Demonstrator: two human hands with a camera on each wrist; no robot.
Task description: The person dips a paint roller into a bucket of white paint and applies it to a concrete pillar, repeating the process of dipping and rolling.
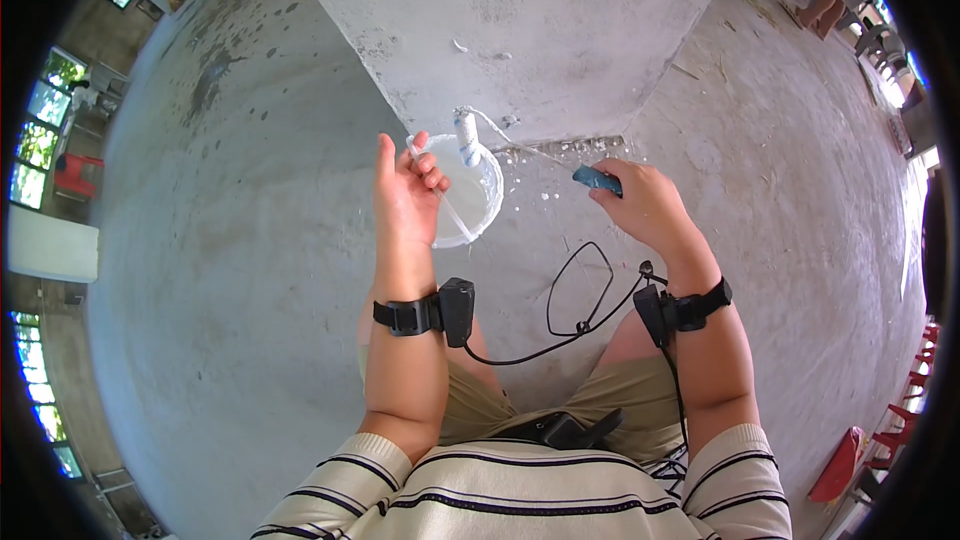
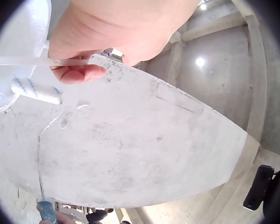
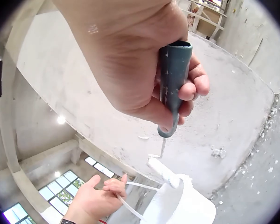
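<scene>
Curled fingers of my left hand [image 1: 408,200] hold the white strap handle [image 1: 458,220] of a white bucket [image 1: 495,198], its inside coated with white paint. My right hand [image 1: 648,208] grips the blue-green handle [image 3: 174,77] of a paint roller. A thin bent metal rod runs from that handle to the roller sleeve [image 1: 467,138], which is white with blue streaks. In the head view the sleeve stands tilted at the bucket's far rim, overlapping the opening. From the right wrist, the sleeve's lower end [image 3: 163,171] meets the bucket's mouth.
A grey-white plastered pillar [image 1: 520,30] rises just beyond the bucket. White paint drops spot the concrete floor [image 1: 250,270] at its foot. A black cable [image 1: 530,352] links the two wrist cameras across my lap. Red chairs [image 1: 900,430] stand far right, with another red chair [image 1: 75,175] far left.
</scene>
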